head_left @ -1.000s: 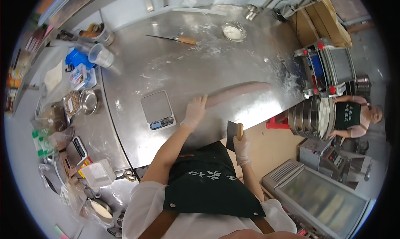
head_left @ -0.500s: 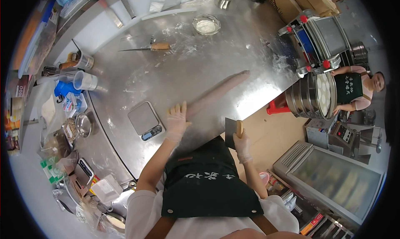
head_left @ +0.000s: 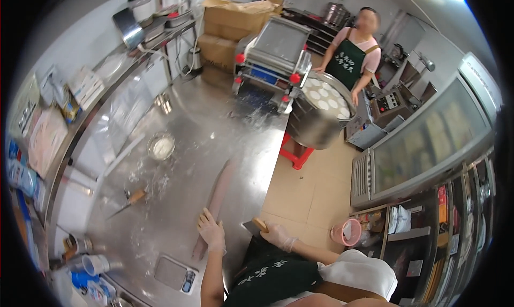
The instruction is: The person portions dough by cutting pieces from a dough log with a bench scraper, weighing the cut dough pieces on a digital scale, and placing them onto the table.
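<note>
My left hand [head_left: 210,232], in a clear glove, rests with spread fingers against a long purplish-pink dough log [head_left: 217,194] lying along the steel table. My right hand [head_left: 278,236], also gloved, grips a dough scraper [head_left: 252,226] by its wooden handle, beside the table's edge. A digital scale [head_left: 173,269] sits below and left of my left hand. A wooden-handled knife [head_left: 137,196] and a bowl of white powder [head_left: 161,146] lie further left on the floury steel table [head_left: 139,237].
A roller machine [head_left: 276,44] stands on the table's far end. A co-worker [head_left: 345,60] holds stacked steamers [head_left: 318,125] over a red stool [head_left: 294,158]. A glass-door fridge [head_left: 412,141], shelves and a pink bin [head_left: 344,231] are at right; a crowded wall shelf [head_left: 91,95] is at left.
The view has swung up and right, showing more of the room and co-worker. My left hand's fingers have spread on the dough; my right hand still holds the scraper.
</note>
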Tool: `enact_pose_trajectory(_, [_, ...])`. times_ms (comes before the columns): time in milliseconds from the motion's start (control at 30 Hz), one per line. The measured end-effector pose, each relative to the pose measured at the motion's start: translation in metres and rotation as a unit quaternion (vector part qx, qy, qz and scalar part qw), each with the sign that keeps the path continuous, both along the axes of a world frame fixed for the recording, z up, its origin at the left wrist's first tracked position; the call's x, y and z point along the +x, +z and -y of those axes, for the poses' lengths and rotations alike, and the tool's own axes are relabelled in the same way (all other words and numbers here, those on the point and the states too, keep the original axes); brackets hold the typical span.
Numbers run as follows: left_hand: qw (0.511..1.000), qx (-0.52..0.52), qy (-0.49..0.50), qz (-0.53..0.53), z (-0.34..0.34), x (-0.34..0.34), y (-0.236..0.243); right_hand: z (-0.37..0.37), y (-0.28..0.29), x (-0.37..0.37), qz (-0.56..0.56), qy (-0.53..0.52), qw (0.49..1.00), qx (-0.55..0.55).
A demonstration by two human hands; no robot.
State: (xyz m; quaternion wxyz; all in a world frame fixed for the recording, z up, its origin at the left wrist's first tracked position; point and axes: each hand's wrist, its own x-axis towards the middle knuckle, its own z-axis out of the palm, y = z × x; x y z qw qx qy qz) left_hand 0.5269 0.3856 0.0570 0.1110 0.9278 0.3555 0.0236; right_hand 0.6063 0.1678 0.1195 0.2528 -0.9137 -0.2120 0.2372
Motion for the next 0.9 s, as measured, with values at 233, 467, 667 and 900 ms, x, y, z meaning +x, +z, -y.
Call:
enact_pose_trajectory(233, [0.998,-0.064,-0.023,0.000,-0.008,0.006,0.018,0.004,-0.011,0.015,-0.013,0.008,1.000,0.017])
enact_pose_trajectory(467, [0.996,-0.037,-0.071,0.030,-0.020,-0.017,-0.002,0.004,-0.013,0.034,-0.028,0.024,0.999,0.004])
enact_pose_trajectory(667, [0.995,0.049,-0.084,0.015,0.019,-0.013,-0.001,0.005,-0.004,0.043,-0.040,0.008,0.999,0.009])
enact_pose_trajectory(900, [0.995,-0.076,-0.052,0.041,-0.004,0.035,0.014,0.021,0.006,0.046,-0.042,-0.033,0.998,0.018])
